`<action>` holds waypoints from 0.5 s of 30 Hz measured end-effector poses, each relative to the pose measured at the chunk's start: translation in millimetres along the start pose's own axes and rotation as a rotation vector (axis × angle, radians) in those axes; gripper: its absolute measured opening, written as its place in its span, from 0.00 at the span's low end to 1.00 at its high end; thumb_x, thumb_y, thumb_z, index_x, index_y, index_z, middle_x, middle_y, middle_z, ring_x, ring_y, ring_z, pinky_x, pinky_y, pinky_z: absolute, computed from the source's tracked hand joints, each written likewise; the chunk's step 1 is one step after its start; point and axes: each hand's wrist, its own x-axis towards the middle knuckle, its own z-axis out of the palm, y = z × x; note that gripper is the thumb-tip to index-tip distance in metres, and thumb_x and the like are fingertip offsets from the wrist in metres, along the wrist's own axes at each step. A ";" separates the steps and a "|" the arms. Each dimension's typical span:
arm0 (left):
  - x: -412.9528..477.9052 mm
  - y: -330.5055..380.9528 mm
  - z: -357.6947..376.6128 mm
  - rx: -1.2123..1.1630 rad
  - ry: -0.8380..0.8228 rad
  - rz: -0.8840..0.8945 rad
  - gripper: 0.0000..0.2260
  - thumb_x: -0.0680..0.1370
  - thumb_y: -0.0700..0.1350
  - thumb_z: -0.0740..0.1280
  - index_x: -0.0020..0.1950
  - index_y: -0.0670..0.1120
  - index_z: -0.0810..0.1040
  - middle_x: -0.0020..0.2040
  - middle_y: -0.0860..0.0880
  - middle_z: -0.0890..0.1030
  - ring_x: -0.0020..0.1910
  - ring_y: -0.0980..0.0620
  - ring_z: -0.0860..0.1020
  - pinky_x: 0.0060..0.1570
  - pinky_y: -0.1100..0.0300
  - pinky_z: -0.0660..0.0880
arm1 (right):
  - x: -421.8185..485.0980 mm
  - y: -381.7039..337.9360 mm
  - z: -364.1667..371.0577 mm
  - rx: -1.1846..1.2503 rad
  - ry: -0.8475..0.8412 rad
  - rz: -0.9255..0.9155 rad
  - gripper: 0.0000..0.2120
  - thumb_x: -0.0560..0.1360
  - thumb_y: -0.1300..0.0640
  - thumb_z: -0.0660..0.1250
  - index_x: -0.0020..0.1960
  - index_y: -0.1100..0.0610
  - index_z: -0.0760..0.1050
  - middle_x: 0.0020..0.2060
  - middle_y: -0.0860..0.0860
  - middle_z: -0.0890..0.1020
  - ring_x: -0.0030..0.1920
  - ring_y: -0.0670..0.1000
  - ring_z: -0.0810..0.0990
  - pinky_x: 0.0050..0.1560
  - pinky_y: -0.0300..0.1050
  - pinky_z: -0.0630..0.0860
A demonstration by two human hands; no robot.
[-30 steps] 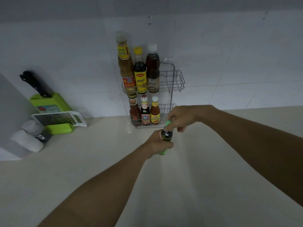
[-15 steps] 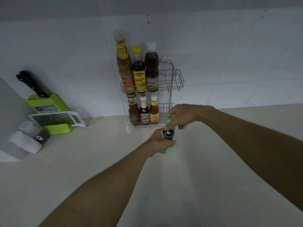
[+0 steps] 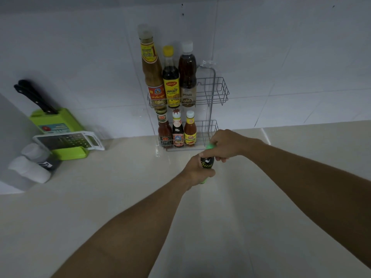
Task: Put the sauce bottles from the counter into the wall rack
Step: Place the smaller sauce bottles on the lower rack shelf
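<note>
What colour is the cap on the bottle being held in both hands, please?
Green, clearest in the head view: the cap peeks out under the right hand.

Seven sauce bottles show: three tall ones (image 3: 170, 77) in the wire rack's (image 3: 218, 91) upper tier at centre frame, three small ones (image 3: 177, 130) below, and one dark bottle (image 3: 207, 163) held lower.

Rack: right side free on both tiers, left side full.
Three tall bottles (image 3: 170, 77) fill the upper shelf (image 3: 218, 91) left; three small bottles (image 3: 177, 130) fill the lower shelf (image 3: 212, 127) left. My right grip (image 3: 224, 145) sits just before the lower gap. Desk (image 3: 261, 217) around is bare.
</note>
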 end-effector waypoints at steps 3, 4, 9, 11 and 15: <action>5.2 -4.2 0.0 -0.053 0.040 0.038 0.16 0.72 0.30 0.68 0.54 0.48 0.76 0.41 0.52 0.78 0.38 0.55 0.76 0.33 0.62 0.72 | 2.5 8.3 17.2 0.297 0.112 0.014 0.19 0.68 0.42 0.78 0.42 0.59 0.80 0.36 0.53 0.83 0.33 0.48 0.81 0.38 0.43 0.78; 7.6 -6.5 -1.3 -0.060 0.046 0.038 0.18 0.72 0.30 0.68 0.57 0.45 0.75 0.43 0.51 0.79 0.40 0.55 0.77 0.35 0.62 0.74 | 3.3 12.5 23.0 0.367 0.126 0.012 0.17 0.67 0.44 0.79 0.44 0.57 0.81 0.38 0.53 0.84 0.35 0.47 0.81 0.40 0.44 0.78; 23.2 -19.1 -0.9 -0.054 0.072 -0.035 0.25 0.71 0.33 0.72 0.64 0.42 0.67 0.55 0.42 0.77 0.52 0.48 0.77 0.48 0.52 0.76 | 9.8 27.2 45.7 0.518 0.152 0.015 0.15 0.71 0.50 0.77 0.56 0.52 0.84 0.48 0.47 0.85 0.48 0.49 0.84 0.52 0.48 0.83; 29.4 -23.2 1.1 -0.055 0.089 -0.037 0.24 0.71 0.34 0.72 0.63 0.41 0.66 0.54 0.43 0.77 0.50 0.49 0.77 0.44 0.55 0.75 | 17.0 31.3 48.8 0.532 0.159 0.029 0.16 0.71 0.51 0.77 0.57 0.55 0.83 0.49 0.50 0.86 0.51 0.53 0.85 0.57 0.54 0.82; 44.7 -26.4 -0.1 -0.061 0.102 -0.043 0.25 0.70 0.35 0.74 0.62 0.42 0.66 0.56 0.43 0.77 0.53 0.47 0.77 0.46 0.51 0.78 | 30.5 36.6 44.6 0.479 0.191 0.064 0.21 0.68 0.44 0.77 0.57 0.55 0.84 0.49 0.51 0.86 0.51 0.52 0.85 0.58 0.57 0.80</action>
